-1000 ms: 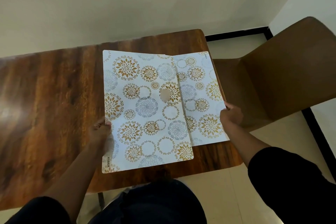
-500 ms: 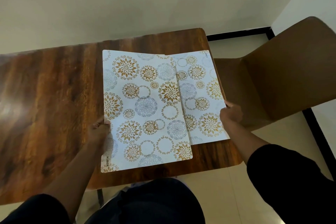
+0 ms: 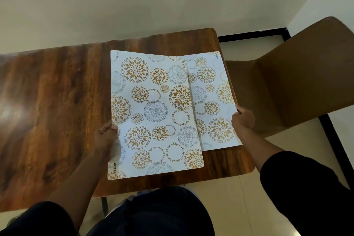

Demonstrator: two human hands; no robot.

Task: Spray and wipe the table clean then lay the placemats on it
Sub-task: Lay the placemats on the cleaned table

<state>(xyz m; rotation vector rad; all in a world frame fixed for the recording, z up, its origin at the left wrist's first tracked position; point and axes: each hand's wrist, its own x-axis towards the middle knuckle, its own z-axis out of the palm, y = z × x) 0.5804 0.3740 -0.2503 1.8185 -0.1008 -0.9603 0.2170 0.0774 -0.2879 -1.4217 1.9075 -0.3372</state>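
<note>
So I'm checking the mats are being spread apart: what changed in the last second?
Very little. The left placemat and right placemat overlap as before; left hand and right hand hold the same outer edges. A small brown spot seen earlier on the left placemat is gone.

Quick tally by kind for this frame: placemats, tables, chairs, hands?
Placemats: 2, the left mat overlapping the right mat
Tables: 1, the table
Chairs: 1, the chair
Hands: 2, the left hand holding the left mat's edge, the right hand holding the right mat's edge
Total: 6
</note>
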